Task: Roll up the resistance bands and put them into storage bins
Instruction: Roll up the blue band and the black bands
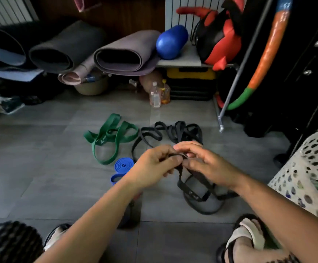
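Down by the white perforated basket (313, 168), the left hand (154, 165) and right hand (209, 164) meet, both pinching one end of the black band (173, 130) with fingers curled round a first small fold. The rest of it trails in tangled loops onto the tiles beyond. I'd keep that first turn tight and flat, untwisting the slack as it feeds in. Farther out the blue band (123, 165) sits coiled and the green band (101, 142) lies loose.
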A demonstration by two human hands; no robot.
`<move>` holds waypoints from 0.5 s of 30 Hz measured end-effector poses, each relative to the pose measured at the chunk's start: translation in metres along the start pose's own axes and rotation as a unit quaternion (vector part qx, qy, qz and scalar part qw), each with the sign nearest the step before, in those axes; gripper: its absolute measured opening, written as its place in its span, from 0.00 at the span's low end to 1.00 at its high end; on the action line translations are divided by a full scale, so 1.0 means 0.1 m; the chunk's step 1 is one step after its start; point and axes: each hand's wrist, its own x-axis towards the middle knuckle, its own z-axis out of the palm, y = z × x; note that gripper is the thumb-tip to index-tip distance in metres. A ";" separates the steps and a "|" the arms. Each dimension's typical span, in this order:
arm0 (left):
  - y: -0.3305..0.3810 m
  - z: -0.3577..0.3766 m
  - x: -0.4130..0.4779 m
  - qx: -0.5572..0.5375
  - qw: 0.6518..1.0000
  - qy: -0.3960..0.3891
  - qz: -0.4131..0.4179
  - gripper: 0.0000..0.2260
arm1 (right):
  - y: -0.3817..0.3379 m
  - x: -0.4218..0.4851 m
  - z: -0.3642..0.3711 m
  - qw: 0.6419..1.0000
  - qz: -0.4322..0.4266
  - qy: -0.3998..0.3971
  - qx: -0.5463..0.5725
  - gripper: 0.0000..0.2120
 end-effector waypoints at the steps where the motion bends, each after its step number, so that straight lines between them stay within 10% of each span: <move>1: 0.16 0.01 -0.05 -0.018 1.000 -0.005 0.015 0.06 | -0.11 -0.10 0.01 0.999 -0.012 -0.013 0.028 0.08; 5: 0.49 0.01 -0.24 -0.095 0.995 0.018 0.016 0.06 | -0.35 -0.40 0.07 0.996 -0.042 -0.003 0.073 0.09; 15: 0.12 0.01 -0.38 -0.317 0.923 0.035 -0.217 0.02 | -0.19 -0.37 0.20 0.968 -0.044 0.116 -0.217 0.10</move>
